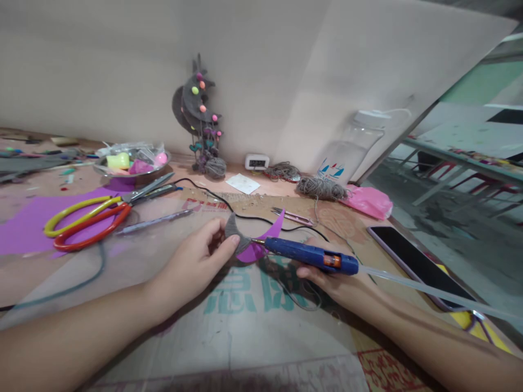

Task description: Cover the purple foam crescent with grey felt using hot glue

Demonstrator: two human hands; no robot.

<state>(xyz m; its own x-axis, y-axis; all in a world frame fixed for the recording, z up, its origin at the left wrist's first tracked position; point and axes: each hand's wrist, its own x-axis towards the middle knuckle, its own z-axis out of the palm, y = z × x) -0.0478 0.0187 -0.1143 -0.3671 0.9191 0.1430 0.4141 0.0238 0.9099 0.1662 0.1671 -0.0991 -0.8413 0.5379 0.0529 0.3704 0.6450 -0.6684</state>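
My left hand (208, 250) pinches a crescent (235, 234) whose near part is wrapped in grey yarn; its far part is bare purple. In my right hand (330, 277) is a blue hot glue gun (298, 252), a long clear glue stick (412, 287) trailing out of its back. The nozzle points left and meets, or nearly meets, the edge of the wrapped grey part. A loop of grey yarn hangs below the gun. How my right fingers sit on the handle is partly hidden by the gun.
Red-and-yellow scissors (87, 223) and a pen (155, 221) lie left on purple sheet (24, 220). Behind are a metal bowl (131, 170), a finished-looking moon ornament (196, 103), a small clock (257, 162), grey yarn (321, 189) and a bottle (347, 147). A phone (417, 264) lies right.
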